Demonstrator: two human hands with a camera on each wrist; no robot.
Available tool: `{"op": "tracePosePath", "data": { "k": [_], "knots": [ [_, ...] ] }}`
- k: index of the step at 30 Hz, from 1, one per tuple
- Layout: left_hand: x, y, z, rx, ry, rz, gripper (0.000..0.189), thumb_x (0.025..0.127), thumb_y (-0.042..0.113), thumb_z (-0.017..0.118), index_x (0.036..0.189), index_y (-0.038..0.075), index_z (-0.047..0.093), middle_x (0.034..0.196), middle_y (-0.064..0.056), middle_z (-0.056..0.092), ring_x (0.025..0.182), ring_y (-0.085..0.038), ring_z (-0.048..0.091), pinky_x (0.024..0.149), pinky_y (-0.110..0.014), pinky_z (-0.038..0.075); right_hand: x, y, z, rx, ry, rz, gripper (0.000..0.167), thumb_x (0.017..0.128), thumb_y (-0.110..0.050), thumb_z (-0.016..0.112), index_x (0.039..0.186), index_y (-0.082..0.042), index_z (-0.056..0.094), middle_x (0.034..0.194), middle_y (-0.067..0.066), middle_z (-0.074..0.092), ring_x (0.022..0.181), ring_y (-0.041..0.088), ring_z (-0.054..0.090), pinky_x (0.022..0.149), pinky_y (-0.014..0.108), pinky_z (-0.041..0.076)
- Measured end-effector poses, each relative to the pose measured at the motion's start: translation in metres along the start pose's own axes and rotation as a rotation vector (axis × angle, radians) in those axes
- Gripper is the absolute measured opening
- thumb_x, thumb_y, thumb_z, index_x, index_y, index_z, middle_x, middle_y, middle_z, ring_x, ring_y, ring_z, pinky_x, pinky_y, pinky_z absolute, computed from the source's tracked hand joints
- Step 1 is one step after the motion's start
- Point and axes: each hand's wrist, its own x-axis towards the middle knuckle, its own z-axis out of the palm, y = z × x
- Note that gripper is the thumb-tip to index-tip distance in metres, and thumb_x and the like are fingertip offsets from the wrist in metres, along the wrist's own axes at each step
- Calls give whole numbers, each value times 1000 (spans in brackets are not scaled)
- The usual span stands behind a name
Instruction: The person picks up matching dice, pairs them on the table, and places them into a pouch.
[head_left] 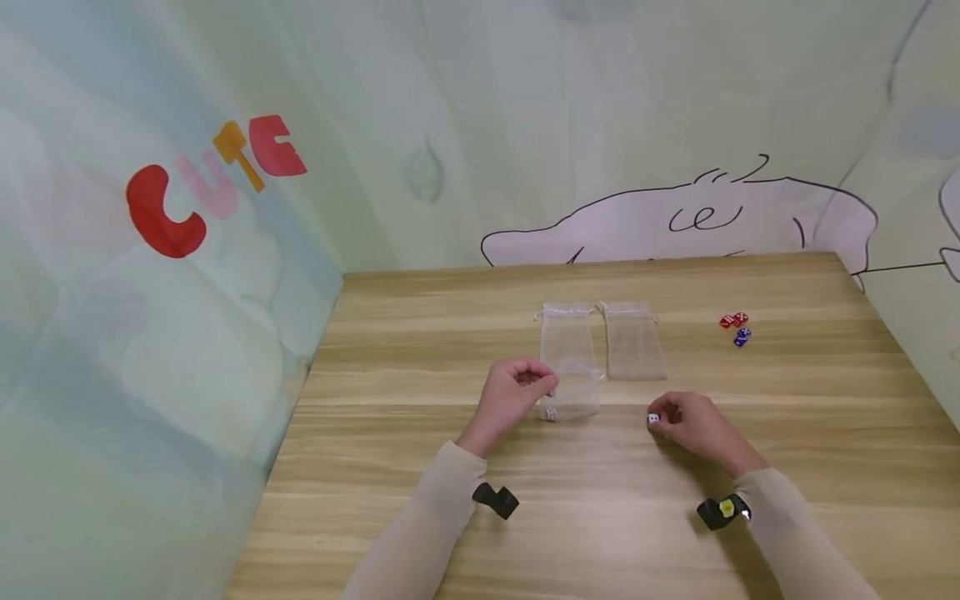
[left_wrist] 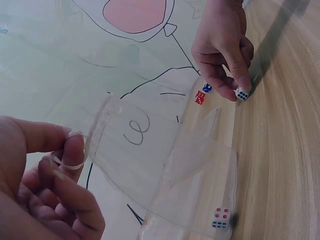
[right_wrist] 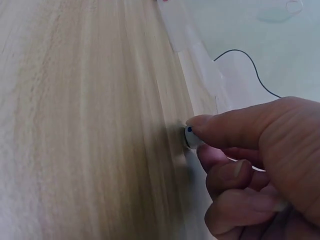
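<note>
Nearest the camera, two pale sleeves (head_left: 429, 521) reach in over the wood-grained table (head_left: 600, 542), each with a black wrist device (head_left: 495, 500) near the cuff.

The right hand (head_left: 693, 429) pinches a white die (head_left: 653, 418) between thumb and fingertip, the other fingers curled in. The die is just above or on the wood; contact with the surface cannot be determined.

The left hand (head_left: 516, 392), apart from the right, grips a sheer drawstring bag (head_left: 579, 395) at its mouth, finger and thumb close together on the white cord (left_wrist: 75, 165). A second white die (left_wrist: 221, 218) shows through the fabric in a bottom corner of this bag, one face bearing four red pips, another dark pips.

Directly beyond the held bag, a second sheer bag (head_left: 567, 333) lies flat; a third bag (head_left: 634, 343) lies just to its right, cords toward the far edge.

Farther right lie two blue dice (head_left: 742, 337) and, slightly beyond, two red dice (head_left: 733, 320).

Behind the table stands a pale green wall covering (head_left: 375, 133) with a line-drawn figure (head_left: 705, 217); "CUTE" lettering (head_left: 167, 212) appears on the left side.
</note>
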Motion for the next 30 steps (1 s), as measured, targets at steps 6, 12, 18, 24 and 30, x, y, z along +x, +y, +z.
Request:
{"op": "tracePosePath", "data": {
  "k": [6,12,18,24,30],
  "knots": [
    [0,0,1,-7,-5,-11,9,91,0,68,92,-9,69,77,-3,67,70,-13,61,61,-23,48,-4,2,3,-13,5,16,8,90,-7,70,96,-1,71,79,-1,59,75,16,53,62,28,46],
    [1,1,0,7,-12,-7,10,91,-1,68,92,-11,69,78,-7,67,69,-12,61,63,-27,48,-3,0,3,-14,46,6,11,90,-8,71,98,-1,71,79,-2,59,75,16,54,63,27,47],
    [-1,0,0,-23,4,0,11,90,3,70,93,-8,70,80,-6,68,73,-20,64,65,-29,50,-2,-9,1,54,117,-74,12,89,-9,73,97,0,72,76,-1,59,67,13,52,54,25,44],
    [-3,4,0,-23,-3,11,10,90,2,69,93,-8,70,80,-7,68,71,-14,62,68,-35,52,2,-27,-3,57,187,-143,10,90,-8,73,97,-2,72,77,-2,59,66,12,50,53,24,42],
    [-1,-1,1,-15,3,2,9,90,0,69,93,-9,69,78,-3,67,69,-11,60,60,-22,46,2,-47,-4,81,220,-188,11,91,-12,73,99,-5,72,78,-2,59,67,13,52,54,25,42]
  ]
}}
